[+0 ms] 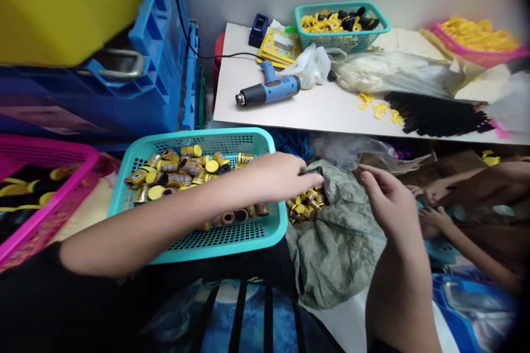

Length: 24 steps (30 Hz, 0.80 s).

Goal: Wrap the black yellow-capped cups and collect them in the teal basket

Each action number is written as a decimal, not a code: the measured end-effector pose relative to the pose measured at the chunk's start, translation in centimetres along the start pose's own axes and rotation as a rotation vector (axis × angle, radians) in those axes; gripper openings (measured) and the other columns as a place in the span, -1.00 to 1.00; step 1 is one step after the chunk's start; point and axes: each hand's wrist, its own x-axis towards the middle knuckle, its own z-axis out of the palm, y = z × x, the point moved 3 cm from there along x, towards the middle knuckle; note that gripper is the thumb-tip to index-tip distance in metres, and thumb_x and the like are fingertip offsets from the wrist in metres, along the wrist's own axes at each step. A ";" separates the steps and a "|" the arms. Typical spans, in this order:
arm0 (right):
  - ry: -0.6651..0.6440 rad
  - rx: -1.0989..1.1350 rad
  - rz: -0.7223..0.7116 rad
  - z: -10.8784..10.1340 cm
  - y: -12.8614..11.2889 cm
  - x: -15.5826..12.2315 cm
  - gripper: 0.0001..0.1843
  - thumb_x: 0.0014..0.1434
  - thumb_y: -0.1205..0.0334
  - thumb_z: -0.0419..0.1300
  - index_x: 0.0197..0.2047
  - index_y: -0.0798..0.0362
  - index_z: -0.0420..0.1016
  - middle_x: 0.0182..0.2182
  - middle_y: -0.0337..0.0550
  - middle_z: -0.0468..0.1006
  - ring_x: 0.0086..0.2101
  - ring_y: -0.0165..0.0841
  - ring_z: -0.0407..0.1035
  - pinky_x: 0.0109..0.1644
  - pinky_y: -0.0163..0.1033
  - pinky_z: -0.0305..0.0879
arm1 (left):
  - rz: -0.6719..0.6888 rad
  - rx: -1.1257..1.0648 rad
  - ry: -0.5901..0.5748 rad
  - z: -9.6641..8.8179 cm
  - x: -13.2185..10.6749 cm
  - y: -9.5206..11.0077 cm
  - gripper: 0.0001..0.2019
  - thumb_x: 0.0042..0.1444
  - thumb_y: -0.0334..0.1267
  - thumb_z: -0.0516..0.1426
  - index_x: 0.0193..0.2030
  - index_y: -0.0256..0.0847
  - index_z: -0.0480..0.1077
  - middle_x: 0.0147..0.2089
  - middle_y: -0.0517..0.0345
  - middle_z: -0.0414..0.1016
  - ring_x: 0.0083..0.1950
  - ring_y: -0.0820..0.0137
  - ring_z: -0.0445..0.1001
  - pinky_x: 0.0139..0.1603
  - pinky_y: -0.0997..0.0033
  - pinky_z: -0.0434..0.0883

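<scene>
My left hand (pixel 284 176) reaches over the right rim of a turquoise basket (pixel 244 247), thumb stretched out and apart from the fingers, which are partly hidden. Nothing clear shows in its grasp. Inside the basket lie many small yellow-capped tubes (pixel 178 168) with printed labels. Beyond that hand, more of these tubes (pixel 306 204) fill the mouth of a grey-green woven sack (pixel 339 242). My right hand (pixel 389 196) hovers above the sack's right side, thumb and forefinger a little apart with no object visible between them.
A white table (pixel 232 113) holds a blue heat gun (pixel 271 91), a turquoise basket of yellow and black parts (pixel 343 38) and black strips (pixel 439 115). A pink basket (pixel 83 176) stands left, below blue crates (pixel 161 66). Another person's hands (pixel 434 218) work at right.
</scene>
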 end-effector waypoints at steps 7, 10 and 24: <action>-0.516 0.071 -0.606 7.6 -12.9 -2.0 -0.58 0.32 -0.04 0.00 -0.02 0.05 0.51 -0.10 -0.12 0.43 -0.08 -0.50 0.31 0.06 -0.36 0.24 | -0.553 0.449 0.043 -2.5 -12.4 -15.1 -0.57 0.24 0.02 -0.09 -0.20 -0.17 0.52 -0.21 -0.08 0.56 -0.21 0.07 0.51 -0.21 0.16 0.35; -0.816 -0.156 -0.770 12.6 -16.1 -4.4 -0.65 0.33 0.11 -0.02 0.06 -0.03 0.46 -0.08 -0.11 0.39 -0.06 -0.43 0.25 0.07 -0.26 0.18 | -0.671 0.516 0.004 0.5 -16.4 -19.2 -0.65 0.19 -0.09 0.01 -0.06 -0.27 0.47 -0.10 -0.23 0.50 -0.08 -0.01 0.50 -0.15 0.14 0.39; -0.954 -0.490 -1.082 17.5 -19.2 -8.9 -0.63 0.28 0.30 -0.04 0.10 -0.04 0.39 -0.02 -0.04 0.25 0.01 -0.32 0.09 0.08 -0.17 0.10 | -0.523 0.332 0.082 2.6 -17.7 -21.0 -0.69 0.11 -0.22 0.00 -0.03 -0.22 0.38 -0.08 -0.12 0.45 -0.03 0.04 0.46 -0.03 0.12 0.38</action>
